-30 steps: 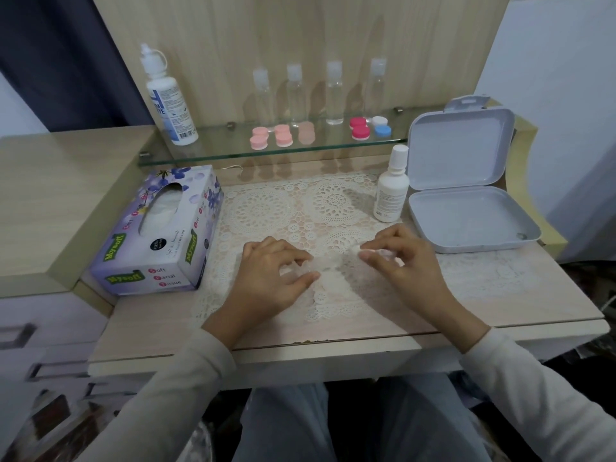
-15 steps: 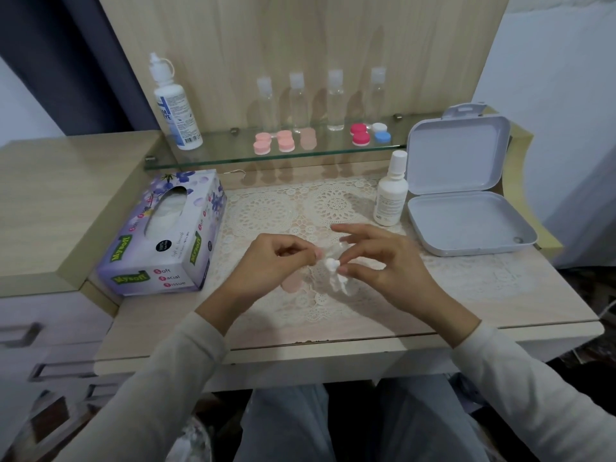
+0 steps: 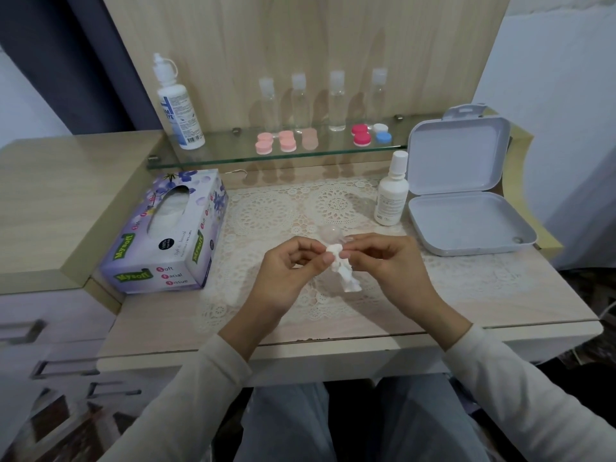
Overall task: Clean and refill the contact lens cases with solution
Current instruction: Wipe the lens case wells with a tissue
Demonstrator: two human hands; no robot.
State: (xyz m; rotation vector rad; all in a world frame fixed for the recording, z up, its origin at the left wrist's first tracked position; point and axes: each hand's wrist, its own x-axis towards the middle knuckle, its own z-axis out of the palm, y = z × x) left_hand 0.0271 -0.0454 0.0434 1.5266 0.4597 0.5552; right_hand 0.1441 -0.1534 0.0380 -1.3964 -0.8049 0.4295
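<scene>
Around the hands, a tissue box point(image 3: 166, 235) lies at the left of the tabletop point(image 3: 150, 321). To the right, a small white solution bottle point(image 3: 390, 195) stands upright just beside an open white box point(image 3: 466, 208). Nothing lies between these and the hands but the lace mat point(image 3: 266, 208).

On the glass shelf point(image 3: 216, 161) at the far side stand a large white bottle point(image 3: 178, 105) and four clear bottles point(image 3: 336, 101). In front of these sit three pale pink cases point(image 3: 287, 141), a red one point(image 3: 361, 135) and a white-and-blue one point(image 3: 381, 133).

The left hand point(image 3: 293, 271) and right hand point(image 3: 386, 265) meet above the mat, fingers curled inward. The left hand pinches a translucent lens case point(image 3: 330, 233), of which one round cup shows above the fingertips. The right hand pinches a twisted tissue point(image 3: 343, 271), its top against the case and its tail hanging down. The rest of the case is hidden behind fingers and tissue, so the exact grip is hard to make out.
</scene>
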